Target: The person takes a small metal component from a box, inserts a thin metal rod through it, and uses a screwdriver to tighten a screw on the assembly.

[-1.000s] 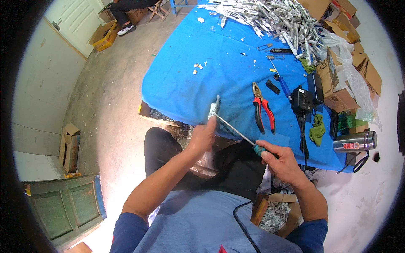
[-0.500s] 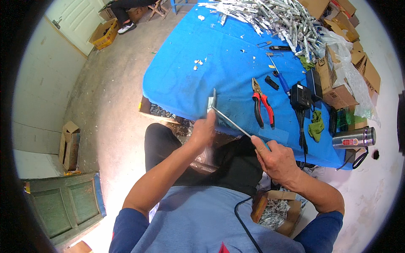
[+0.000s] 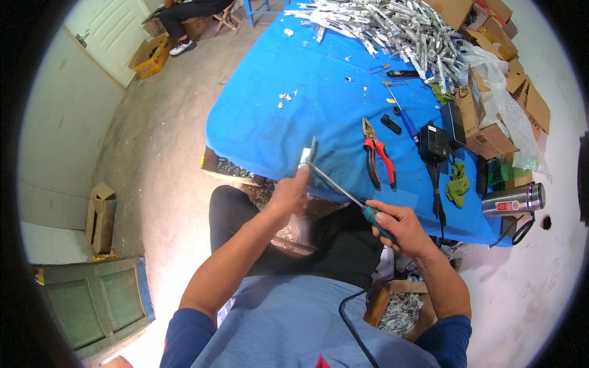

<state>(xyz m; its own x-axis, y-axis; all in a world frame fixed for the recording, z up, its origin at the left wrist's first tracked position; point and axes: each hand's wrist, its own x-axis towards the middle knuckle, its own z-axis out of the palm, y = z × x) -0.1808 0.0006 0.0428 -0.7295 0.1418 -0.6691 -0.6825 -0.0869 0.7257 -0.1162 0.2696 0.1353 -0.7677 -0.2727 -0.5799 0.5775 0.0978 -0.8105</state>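
My left hand is closed on a small grey-and-white strip-shaped part, held at the near edge of the blue-covered table. What exactly the part is, I cannot make out. In my right hand is a screwdriver with a teal handle, its long metal shaft pointing up and left. The shaft's tip meets or nearly meets the part beside my left fingers. Red-and-black pliers lie on the cloth to the right, jaws away from me.
A large pile of similar strips covers the far end. Right of the pliers are a blue-handled screwdriver, a black adapter, a green rag and a steel flask. Beneath my right arm stands a carton of strips. Another person's legs show far left.
My right hand has shifted and turned, uncovering more of the screwdriver's handle, and the right elbow has come inward. My left hand and the part have moved slightly down and left.
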